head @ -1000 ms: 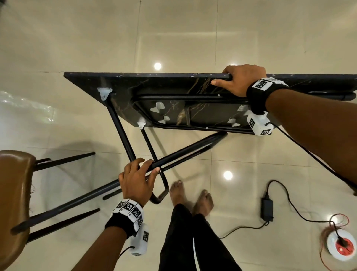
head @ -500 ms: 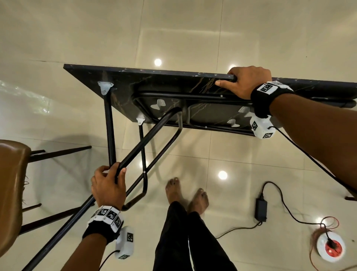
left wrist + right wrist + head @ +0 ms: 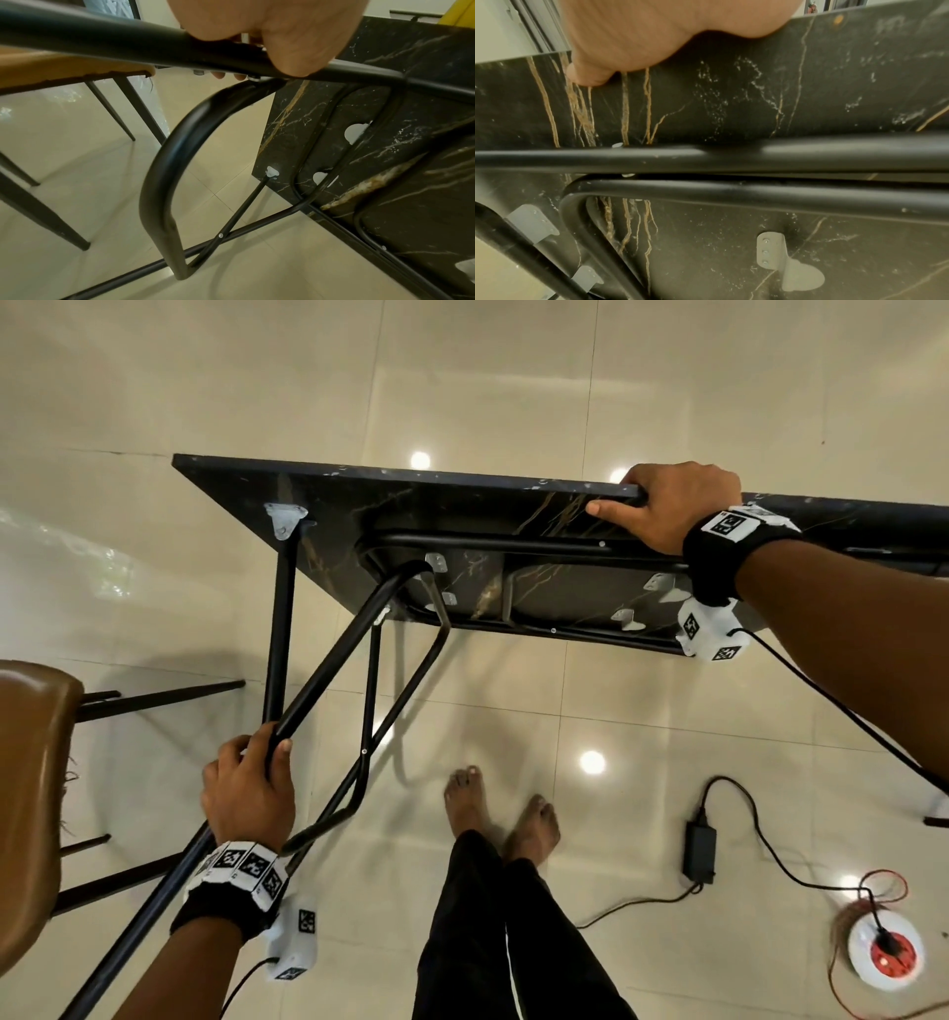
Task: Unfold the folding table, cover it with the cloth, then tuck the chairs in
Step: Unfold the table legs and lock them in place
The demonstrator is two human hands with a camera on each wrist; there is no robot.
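The folding table top [image 3: 462, 526], black with gold marble veins, stands on edge with its underside [image 3: 731, 97] toward me. My right hand [image 3: 678, 503] grips its upper edge, thumb on the underside. My left hand [image 3: 246, 788] is curled round the black tubular leg frame [image 3: 334, 660], swung out from the top; the same leg frame [image 3: 102, 46] crosses the left wrist view under my palm. A thin brace [image 3: 280, 618] runs from a white bracket [image 3: 283, 518] down to the frame. The second leg frame [image 3: 706, 158] lies folded flat against the underside. No cloth is in view.
A brown chair [image 3: 31, 788] with black legs stands at the left, close to the leg frame's end. On the tiled floor at the right lie a power adapter [image 3: 699, 850] with its cable and a white and red cord reel [image 3: 884, 955]. My bare feet [image 3: 500, 806] are below the table.
My left hand has swung the leg frame out from the table top, moving down and to the left toward the chair. The right hand has kept its grip on the upper edge.
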